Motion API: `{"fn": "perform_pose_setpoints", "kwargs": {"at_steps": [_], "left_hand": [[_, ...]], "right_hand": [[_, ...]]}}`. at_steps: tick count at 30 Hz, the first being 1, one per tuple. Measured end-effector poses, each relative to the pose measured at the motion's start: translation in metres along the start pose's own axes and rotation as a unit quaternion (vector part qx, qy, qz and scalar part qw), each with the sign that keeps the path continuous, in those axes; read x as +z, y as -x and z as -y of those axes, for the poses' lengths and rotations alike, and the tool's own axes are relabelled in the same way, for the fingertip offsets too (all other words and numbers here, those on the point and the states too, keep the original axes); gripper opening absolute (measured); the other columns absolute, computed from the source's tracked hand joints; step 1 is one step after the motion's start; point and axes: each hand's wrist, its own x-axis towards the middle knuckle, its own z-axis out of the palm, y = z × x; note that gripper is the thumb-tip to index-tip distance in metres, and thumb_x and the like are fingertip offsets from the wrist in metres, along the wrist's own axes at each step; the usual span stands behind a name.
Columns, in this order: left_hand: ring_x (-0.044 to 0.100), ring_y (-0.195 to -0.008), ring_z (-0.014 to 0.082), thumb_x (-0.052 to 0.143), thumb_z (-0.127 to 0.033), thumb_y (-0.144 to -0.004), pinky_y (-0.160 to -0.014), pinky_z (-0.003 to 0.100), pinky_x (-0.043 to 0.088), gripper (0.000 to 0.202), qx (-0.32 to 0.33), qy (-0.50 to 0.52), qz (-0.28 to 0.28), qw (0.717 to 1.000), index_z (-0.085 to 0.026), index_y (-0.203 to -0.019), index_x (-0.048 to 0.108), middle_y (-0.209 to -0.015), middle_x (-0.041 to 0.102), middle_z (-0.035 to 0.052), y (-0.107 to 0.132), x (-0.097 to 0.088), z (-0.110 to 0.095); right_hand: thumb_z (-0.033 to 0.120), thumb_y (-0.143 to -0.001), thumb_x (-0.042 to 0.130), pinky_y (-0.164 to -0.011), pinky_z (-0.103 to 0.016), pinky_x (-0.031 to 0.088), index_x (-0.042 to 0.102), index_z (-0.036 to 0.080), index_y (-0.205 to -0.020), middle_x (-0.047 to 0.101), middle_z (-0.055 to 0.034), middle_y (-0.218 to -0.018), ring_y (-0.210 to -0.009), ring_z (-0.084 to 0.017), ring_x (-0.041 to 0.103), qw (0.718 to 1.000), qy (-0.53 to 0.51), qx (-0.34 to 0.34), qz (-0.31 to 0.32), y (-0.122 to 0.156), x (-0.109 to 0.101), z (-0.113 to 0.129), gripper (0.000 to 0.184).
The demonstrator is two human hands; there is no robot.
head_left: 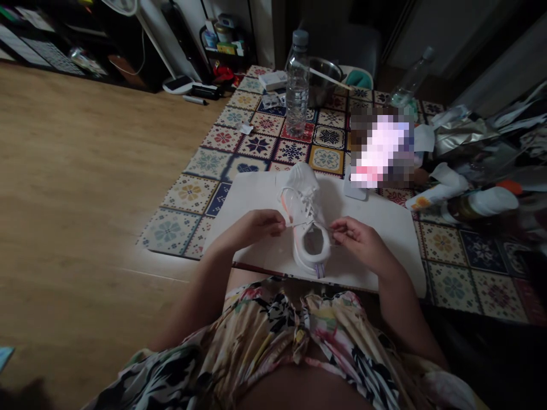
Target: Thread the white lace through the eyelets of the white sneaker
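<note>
Left hand (261, 224) and right hand (358, 239): fingertips pinched, apparently on the laces (310, 205). White shoe (304, 219) between them, on white board (252, 199), on bench (207, 162). I judge lacing threaded; I see no bow.

Single view: from your head, the camera faces forward and down, near the multicoloured, tile-patterned tabletop (188, 191).

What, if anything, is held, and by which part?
Probably the laces of the white shoe, pinched by left hand and right hand; exactly where is too dim to tell.
</note>
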Motion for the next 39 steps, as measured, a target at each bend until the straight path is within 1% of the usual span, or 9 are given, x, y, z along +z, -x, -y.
{"fn": "perform_pose_setpoints", "kwargs": {"at_steps": [4, 9, 12, 15, 21, 24, 28, 33, 39], "left_hand": [[0.063, -0.074, 0.0162, 0.078, -0.042, -0.074, -0.071, 0.025, 0.051, 0.026, 0.06, -0.018, -0.013, 0.998, -0.018, -0.069, 0.07, -0.08, 0.07, 0.007, 0.004, -0.007, -0.013], [0.067, -0.096, 0.0228, 0.079, -0.049, -0.073, -0.089, 0.033, 0.05, 0.037, 0.099, 0.165, -0.033, 0.981, -0.016, -0.065, 0.065, -0.094, 0.073, 0.0119, -0.002, 0.016, -0.023], [0.066, -0.079, 0.0192, 0.085, -0.047, -0.067, -0.077, 0.031, 0.05, 0.038, 0.084, 0.267, -0.053, 0.959, -0.016, -0.07, 0.063, -0.078, 0.071, 0.0067, -0.011, 0.039, -0.024], [0.053, -0.056, 0.0109, 0.087, -0.049, -0.063, -0.058, 0.023, 0.043, 0.044, 0.077, 0.306, -0.08, 0.945, -0.016, -0.066, 0.057, -0.057, 0.058, -0.0012, -0.018, 0.052, -0.026], [0.039, -0.048, 0.0056, 0.084, -0.048, -0.067, -0.049, 0.02, 0.035, 0.042, 0.048, 0.301, -0.103, 0.947, -0.016, -0.068, 0.056, -0.056, 0.05, -0.0043, -0.015, 0.057, -0.025], [0.046, -0.052, 0.0066, 0.083, -0.043, -0.07, -0.052, 0.021, 0.039, 0.034, 0.089, 0.247, -0.115, 0.958, -0.016, -0.068, 0.062, -0.067, 0.057, -0.0012, -0.009, 0.058, -0.022], [0.057, -0.062, 0.0115, 0.08, -0.04, -0.076, -0.057, 0.023, 0.045, 0.028, 0.138, 0.155, -0.137, 0.969, -0.017, -0.067, 0.066, -0.07, 0.061, 0.0021, -0.003, 0.06, -0.02], [0.059, -0.06, 0.0107, 0.086, -0.037, -0.067, -0.059, 0.023, 0.05, 0.032, 0.082, 0.209, -0.147, 0.963, -0.02, -0.089, 0.069, -0.072, 0.065, -0.0007, 0.0, 0.062, -0.024], [0.061, -0.069, 0.0131, 0.086, -0.041, -0.066, -0.064, 0.023, 0.049, 0.031, 0.057, 0.17, -0.169, 0.969, -0.017, -0.081, 0.072, -0.077, 0.069, 0.0029, 0.0, 0.062, -0.02]], "right_hand": [[0.029, -0.086, 0.065, -0.067, -0.028, 0.047, 0.068, 0.02, -0.079, 0.064, 0.0002, -0.073, -0.07, -0.014, 0.059, 0.997, 0.07, -0.042, -0.007, -0.001, -0.011, 0.003, 0.012], [0.044, -0.083, 0.073, -0.097, -0.04, 0.048, 0.068, 0.021, -0.073, 0.073, -0.006, -0.106, -0.103, -0.019, 0.066, 0.984, -0.082, -0.146, 0.057, -0.012, -0.013, 0.015, 0.025], [0.055, -0.078, 0.074, -0.084, -0.036, 0.053, 0.066, 0.021, -0.075, 0.075, -0.0043, -0.092, -0.088, -0.017, 0.069, 0.964, -0.239, -0.107, 0.045, -0.024, 0.008, 0.019, 0.035], [0.059, -0.065, 0.082, -0.065, -0.029, 0.052, 0.064, 0.021, -0.071, 0.069, 0.0015, -0.067, -0.062, -0.013, 0.063, 0.934, -0.35, -0.064, -0.032, -0.031, 0.035, 0.02, 0.042], [0.055, -0.057, 0.087, -0.048, -0.024, 0.042, 0.065, 0.021, -0.068, 0.063, 0.0039, -0.06, -0.047, -0.007, 0.047, 0.902, -0.422, -0.02, -0.085, -0.031, 0.063, 0.021, 0.041], [0.05, -0.064, 0.084, -0.052, -0.023, 0.046, 0.071, 0.021, -0.076, 0.063, 0.0036, -0.066, -0.05, -0.007, 0.05, 0.911, -0.4, -0.015, -0.104, -0.03, 0.062, 0.021, 0.034], [0.043, -0.076, 0.076, -0.06, -0.024, 0.054, 0.072, 0.022, -0.083, 0.066, 0.0013, -0.077, -0.06, -0.01, 0.06, 0.953, -0.264, -0.076, -0.128, -0.025, 0.06, 0.022, 0.022], [0.037, -0.086, 0.069, -0.065, -0.026, 0.058, 0.068, 0.023, -0.087, 0.071, -0.0003, -0.079, -0.068, -0.013, 0.069, 0.973, -0.148, -0.133, -0.12, -0.018, 0.058, 0.024, 0.014], [0.034, -0.089, 0.067, -0.067, -0.026, 0.058, 0.07, 0.022, -0.089, 0.073, -0.0017, -0.083, -0.069, -0.013, 0.069, 0.971, -0.055, -0.198, -0.125, -0.018, 0.057, 0.026, 0.012]]}}
